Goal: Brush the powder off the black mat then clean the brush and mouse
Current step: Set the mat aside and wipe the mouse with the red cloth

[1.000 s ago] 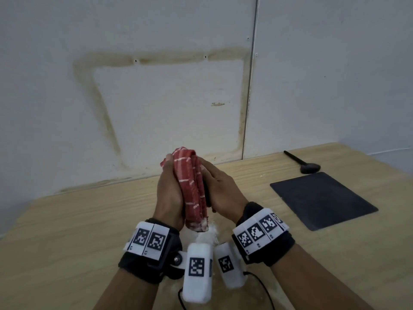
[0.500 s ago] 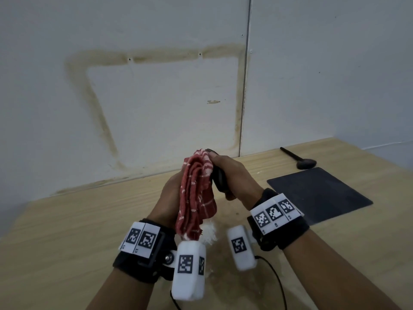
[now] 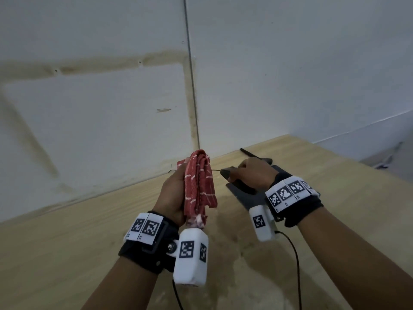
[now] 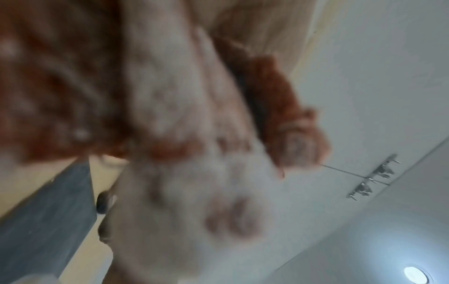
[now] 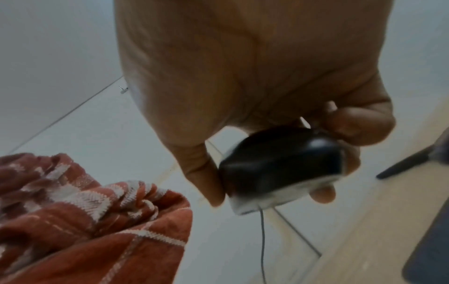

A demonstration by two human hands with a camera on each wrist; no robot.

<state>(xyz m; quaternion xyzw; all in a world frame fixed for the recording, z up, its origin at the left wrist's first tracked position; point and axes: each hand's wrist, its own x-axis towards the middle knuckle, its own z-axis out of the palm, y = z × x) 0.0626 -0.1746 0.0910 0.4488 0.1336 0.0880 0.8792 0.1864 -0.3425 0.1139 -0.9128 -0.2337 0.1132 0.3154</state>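
My left hand [image 3: 173,193] grips a bunched red cloth with white stripes [image 3: 200,184], held upright above the wooden table; the cloth [image 5: 92,226] also fills the lower left of the right wrist view. My right hand [image 3: 252,173] holds a black wired mouse [image 5: 282,165] by its sides, thumb on one flank and fingers on the other, above the near corner of the black mat [image 3: 248,195]. The mouse's thin cable runs left behind the cloth. The black brush [image 3: 250,153] lies on the table behind my right hand, mostly hidden by it.
A white wall [image 3: 111,108] stands close behind the table. Pale powder smears mark the wooden table [image 3: 67,242] below my hands. Thin black cables hang from both wrist cameras. The left wrist view is blurred, showing cloth and a strip of mat [image 4: 43,221].
My right hand has pulled the mouse away from the cloth and carried it right, over the mat. The left hand keeps the cloth and has stayed roughly in place.
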